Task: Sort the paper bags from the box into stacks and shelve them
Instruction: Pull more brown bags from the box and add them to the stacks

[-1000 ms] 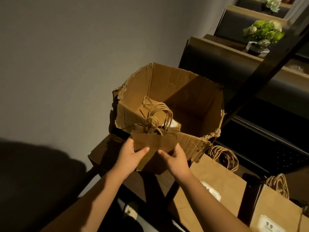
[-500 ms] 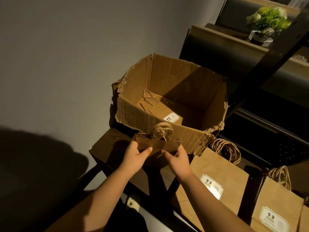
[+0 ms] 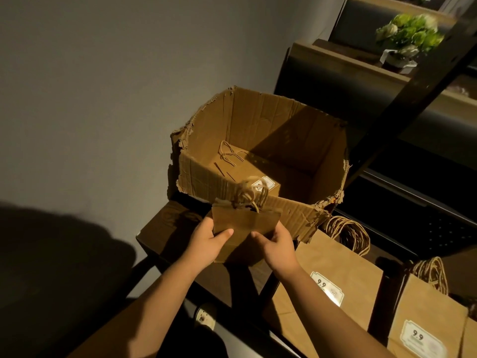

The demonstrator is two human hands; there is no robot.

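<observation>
Between my two hands, just in front of the box, I held a small stack of paper bags [image 3: 245, 226]. My left hand [image 3: 206, 244] gripped its left edge, thumb pressed across the front face; my right hand [image 3: 277, 244] gripped the right edge the same way, fingers curled behind. Both grips were closed on that stack. Its twisted cord handles [image 3: 249, 198] stood up, blurred, overlapping the near wall of the torn cardboard box [image 3: 284, 120]. Inside the box another paper bag [image 3: 247, 171] lay flat on the bottom, its handles toward the far left corner and a small white label near its right end. The box sat on a dark wooden shelf [image 3: 165, 228]. Lower to the right stood a large labelled bag [image 3: 343, 270] marked 9.9, and beside it a second labelled bag [image 3: 423, 319], both with cord handles up. Farther off, up right, a pot of green flowers [image 3: 410, 37] sat on a ledge.
</observation>
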